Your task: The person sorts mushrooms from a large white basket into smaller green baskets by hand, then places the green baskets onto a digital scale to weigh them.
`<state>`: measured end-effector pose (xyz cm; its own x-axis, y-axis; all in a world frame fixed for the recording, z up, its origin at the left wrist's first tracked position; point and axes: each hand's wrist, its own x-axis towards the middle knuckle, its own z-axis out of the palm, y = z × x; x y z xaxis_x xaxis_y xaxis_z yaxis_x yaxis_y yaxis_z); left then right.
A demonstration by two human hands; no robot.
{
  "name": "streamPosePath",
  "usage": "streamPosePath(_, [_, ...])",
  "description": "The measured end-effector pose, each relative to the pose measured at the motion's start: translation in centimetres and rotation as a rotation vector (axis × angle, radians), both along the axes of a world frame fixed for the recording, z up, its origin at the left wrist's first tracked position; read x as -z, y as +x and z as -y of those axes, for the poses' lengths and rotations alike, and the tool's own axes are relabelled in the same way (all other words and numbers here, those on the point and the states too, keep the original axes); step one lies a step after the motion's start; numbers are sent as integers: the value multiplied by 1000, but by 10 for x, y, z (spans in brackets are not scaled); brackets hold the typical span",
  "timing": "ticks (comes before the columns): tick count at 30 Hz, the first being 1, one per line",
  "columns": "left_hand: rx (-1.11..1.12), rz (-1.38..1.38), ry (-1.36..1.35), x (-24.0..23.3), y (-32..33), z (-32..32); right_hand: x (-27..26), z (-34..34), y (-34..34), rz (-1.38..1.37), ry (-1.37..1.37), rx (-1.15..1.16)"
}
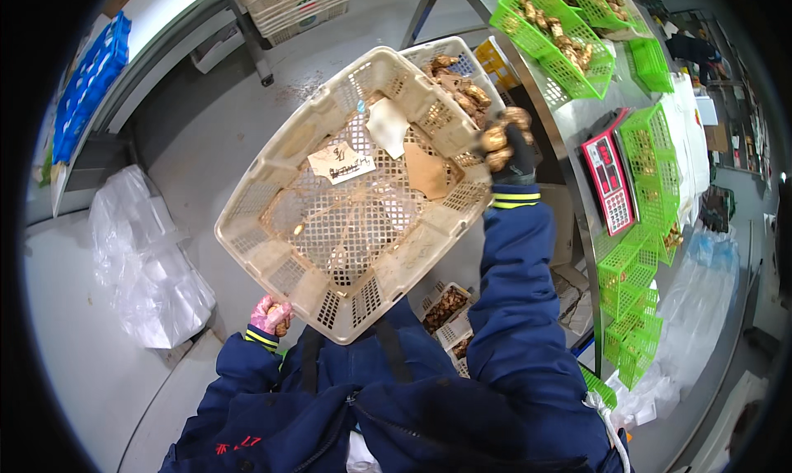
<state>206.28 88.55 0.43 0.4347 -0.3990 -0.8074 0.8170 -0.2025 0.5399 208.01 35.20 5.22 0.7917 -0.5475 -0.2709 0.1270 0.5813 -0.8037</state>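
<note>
A large off-white plastic crate (365,188) stands tilted before me, holding torn cardboard pieces (427,171), one bearing writing, and plant scraps. Beyond its right side, my right hand (518,154), in a dark glove, grips several knobbly brown mushrooms (495,140), somewhat blurred. Near the crate's lower left corner, my left hand (271,316), in a pink patterned glove, is closed around a brown mushroom (282,328). Behind the crate, a second white crate (461,49) contains more mushrooms (464,92).
At right, a steel table (547,101) bears green baskets (588,77) and a red scale (609,182). Crates with brown pieces (445,309) sit low beside me. Plastic-wrapped white boxes (148,256) lie left, stacked crates (297,5) beyond. Another person (693,49) is far right.
</note>
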Motion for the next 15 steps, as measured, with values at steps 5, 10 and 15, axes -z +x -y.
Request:
streamPosePath(5, [-18,-37,34,9,-1,6,43,105,-54,-628,-196,413])
streamPosePath(10, [2,-57,19,8,7,1,33,74,-71,-718,-196,326])
streamPosePath(15, [-11,-64,8,8,9,-4,32,-53,-106,-623,49,195])
